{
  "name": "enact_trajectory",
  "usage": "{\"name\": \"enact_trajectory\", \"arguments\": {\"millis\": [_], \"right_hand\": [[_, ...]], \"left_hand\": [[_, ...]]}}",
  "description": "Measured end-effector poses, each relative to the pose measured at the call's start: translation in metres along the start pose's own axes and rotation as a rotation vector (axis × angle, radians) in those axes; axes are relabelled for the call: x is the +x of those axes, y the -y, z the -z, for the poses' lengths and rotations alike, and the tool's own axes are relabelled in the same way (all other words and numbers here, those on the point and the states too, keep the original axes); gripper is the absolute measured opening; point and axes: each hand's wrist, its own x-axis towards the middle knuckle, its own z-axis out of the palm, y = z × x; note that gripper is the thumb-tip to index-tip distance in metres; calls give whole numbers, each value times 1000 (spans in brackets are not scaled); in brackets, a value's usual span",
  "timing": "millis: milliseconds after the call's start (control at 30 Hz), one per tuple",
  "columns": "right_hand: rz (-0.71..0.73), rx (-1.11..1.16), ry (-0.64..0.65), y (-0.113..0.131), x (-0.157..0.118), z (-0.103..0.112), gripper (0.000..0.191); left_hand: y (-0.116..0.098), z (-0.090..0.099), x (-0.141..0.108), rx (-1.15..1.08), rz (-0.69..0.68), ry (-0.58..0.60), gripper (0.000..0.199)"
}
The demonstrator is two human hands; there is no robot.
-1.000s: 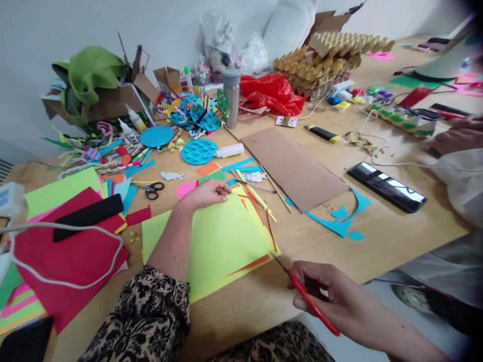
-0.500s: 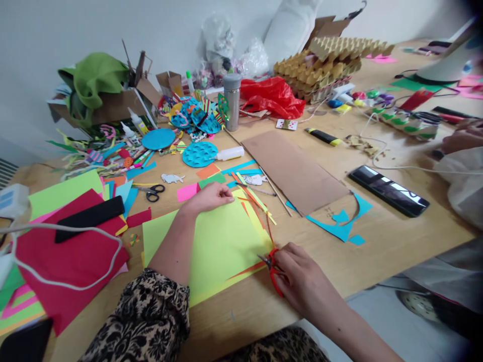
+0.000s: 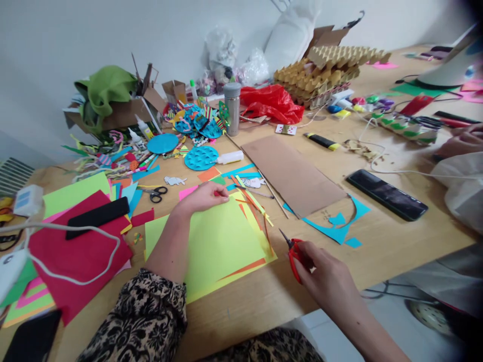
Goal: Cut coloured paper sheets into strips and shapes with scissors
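My right hand (image 3: pixel 324 266) grips small red-handled scissors (image 3: pixel 296 260) just off the right edge of the paper, their dark pointed blades up and to the left. At the far edge of a yellow-green paper sheet (image 3: pixel 222 241), my left hand (image 3: pixel 204 197) lies with its fingers curled closed. A small red bit shows at those fingertips; what it is I cannot make out. Orange and yellow sheets peek out from under the top sheet. Narrow yellow paper strips (image 3: pixel 256 200) and orange ones lie by its upper right corner.
Brown cardboard (image 3: pixel 294 176), blue paper scraps (image 3: pixel 337 232) and a phone (image 3: pixel 387 194) lie to the right. Black scissors (image 3: pixel 155 193) and red paper (image 3: pixel 81 261) are on the left. Behind stand a steel bottle (image 3: pixel 232 113) and egg trays (image 3: pixel 320 75). Another person's hand (image 3: pixel 462 141) is at far right.
My right hand has drawn the scissors away from the paper's right edge, rightward and slightly up. The left hand stays at the far edge, and a red bit now shows there. The view has shifted slightly.
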Motion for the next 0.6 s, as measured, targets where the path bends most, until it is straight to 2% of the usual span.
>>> {"name": "enact_trajectory", "arguments": {"millis": [133,300,433,533,600], "right_hand": [[-95,85,5,-2,-10,-5,12],[-267,290,16,3,-11,-5,23],[-369,462,59,7,3,-12,27],[-372,532,100,12,20,-23,27],[-357,498,120,16,31,-31,27]], "left_hand": [[-14,11,-12,31,-59,44,22],[-5,13,-13,70,-68,50,23],[2,10,-12,44,-83,27,23],[-3,10,-15,12,-85,-10,21],[-8,10,-19,-6,-102,-28,20]]}}
